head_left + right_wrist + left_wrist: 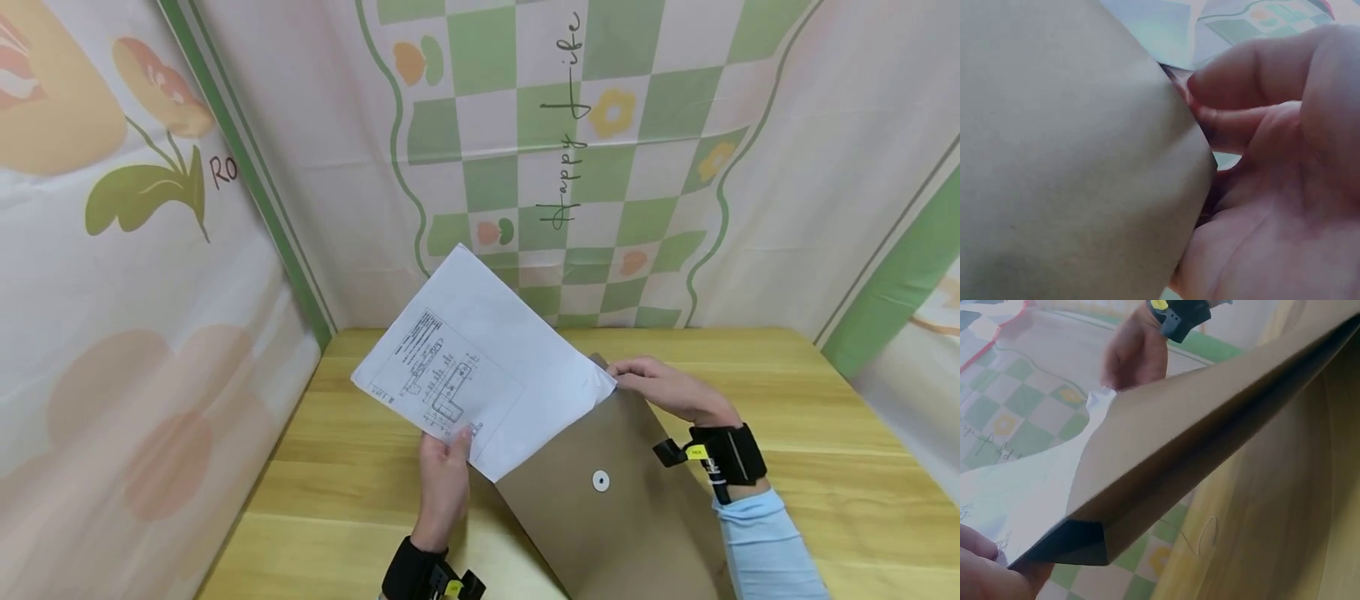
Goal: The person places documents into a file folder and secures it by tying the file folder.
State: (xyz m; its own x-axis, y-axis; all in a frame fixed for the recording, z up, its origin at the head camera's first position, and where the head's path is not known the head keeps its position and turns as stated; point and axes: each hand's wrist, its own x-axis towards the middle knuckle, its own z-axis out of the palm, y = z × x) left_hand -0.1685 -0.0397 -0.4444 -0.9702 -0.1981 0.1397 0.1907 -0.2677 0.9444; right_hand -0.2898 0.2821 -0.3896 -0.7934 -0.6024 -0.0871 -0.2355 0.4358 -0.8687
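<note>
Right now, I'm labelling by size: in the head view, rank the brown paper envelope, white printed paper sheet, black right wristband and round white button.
1. Envelope and sheet: too alike to rank; frame edge crops envelope.
2. Wristband
3. Button

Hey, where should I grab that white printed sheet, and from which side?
I'd pinch the sheet midway along its upper-left edge in the head view, coming from the left. It's thin and flat, and that edge stands free, facing away from the brown envelope, which its lower-right side meets.
</note>
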